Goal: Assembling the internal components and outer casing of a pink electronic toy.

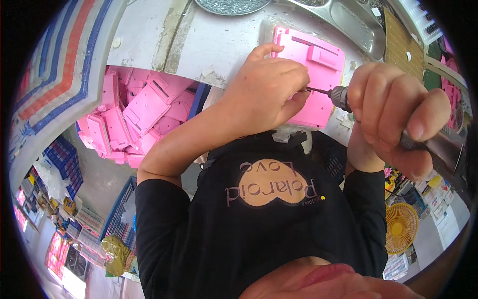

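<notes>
A pink plastic casing [323,67] lies on the worktop, with a raised block and a long slot near its far end. Over its left side is my left hand [271,87], thumb and fingertips pinched together; a tiny dark piece shows at the tips, too small to name. My right hand [393,107] wraps round an electric screwdriver [340,97], held nearly level from the right. Its thin bit points left, and the tip meets my left fingertips just above the casing. Whether the bit touches the casing is hidden.
A round metal tray of small silver screws [234,7] stands at the far edge, beside a compartmented steel tray [356,30]. Many pink casings [147,109] are heaped below the worktop on the left. Brown cardboard [403,47] lies far right. A striped sheet [82,55] covers the left side.
</notes>
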